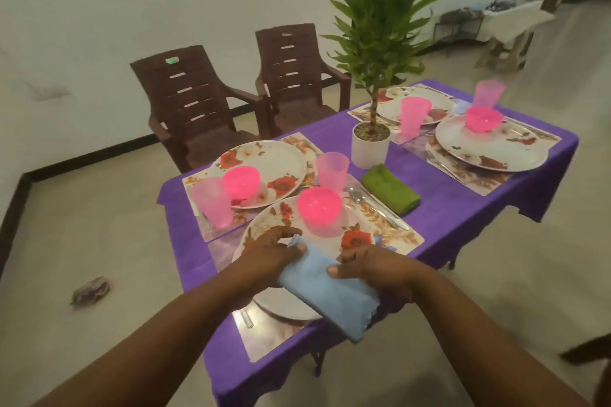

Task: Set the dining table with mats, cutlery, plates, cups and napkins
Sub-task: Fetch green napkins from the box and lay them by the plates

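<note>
A folded light-blue napkin point(334, 294) hangs over the near flowered plate point(287, 218). My left hand point(267, 258) grips its upper left end, and my right hand point(370, 271) pinches its right side with the thumb on top. On that plate stands a pink bowl point(319, 206). Behind it is a pink cup point(332, 170). A spoon and knife point(377, 205) lie on the flowered mat point(396, 235) to the right. A folded green napkin point(390, 188) rests on the purple tablecloth point(463, 211). Three more settings with plates, pink bowls and cups fill the table.
A white pot with a tall green plant point(370, 145) stands mid-table. Two brown plastic chairs point(198, 102) sit beyond the far left side. A dark chair edge point(588, 347) shows at the lower right. A scrap point(91, 291) lies on the floor to the left.
</note>
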